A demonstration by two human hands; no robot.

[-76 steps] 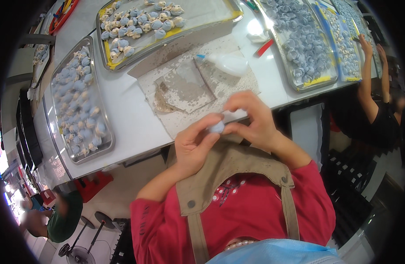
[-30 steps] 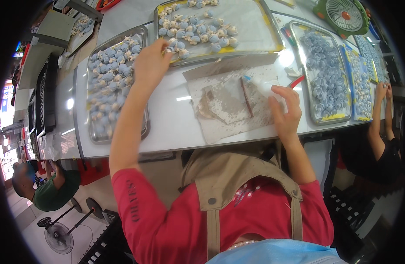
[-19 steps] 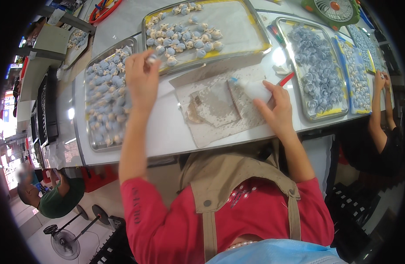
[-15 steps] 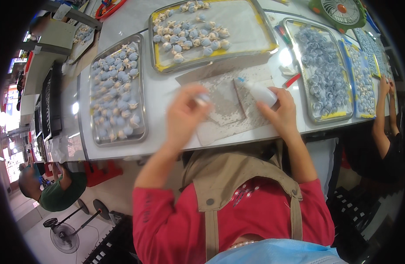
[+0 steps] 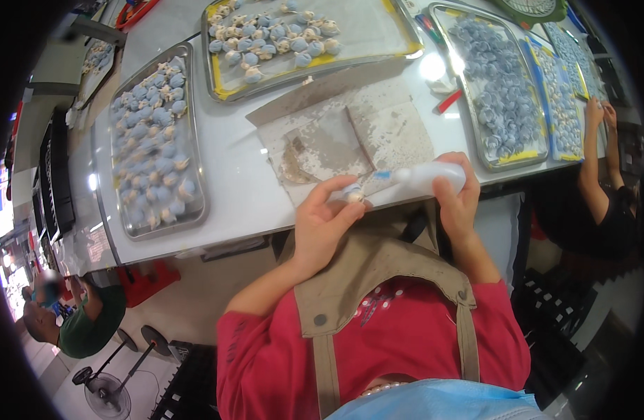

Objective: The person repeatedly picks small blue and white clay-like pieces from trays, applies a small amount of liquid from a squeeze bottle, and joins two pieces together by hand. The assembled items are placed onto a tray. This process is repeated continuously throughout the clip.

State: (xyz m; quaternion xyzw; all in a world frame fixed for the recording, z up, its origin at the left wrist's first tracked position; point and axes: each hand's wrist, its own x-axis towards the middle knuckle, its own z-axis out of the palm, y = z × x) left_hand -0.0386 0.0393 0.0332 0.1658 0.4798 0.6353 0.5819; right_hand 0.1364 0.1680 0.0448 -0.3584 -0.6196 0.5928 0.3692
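Between thumb and fingers, my left hand (image 5: 325, 220) pinches a small blue-and-cream figurine (image 5: 354, 194) above the table's front edge. My right hand (image 5: 456, 199) grips a white squeeze bottle (image 5: 423, 177) lying almost level, its blue-tipped nozzle pointing left toward the figurine. A small gap separates the tip from the piece. Behind both hands lies a worn grey cardboard sheet (image 5: 399, 136) spotted with dried residue. A metal tray of similar figurines (image 5: 154, 133) stands at the left, and another tray (image 5: 315, 73) with several more is at the back.
To the right is a tray of grey-blue petal-like pieces (image 5: 500, 91), with a smaller tray of figurines (image 5: 561, 98) beside it. A red tool (image 5: 449, 102) lies near the cardboard. A green fan (image 5: 535, 8) stands at the back right. Another person's hands (image 5: 600, 112) work at the far right.
My left hand has brought the figurine right and nearer to me, toward the bottle. The bottle has gone from slanted to nearly level. The whole view has shifted slightly.
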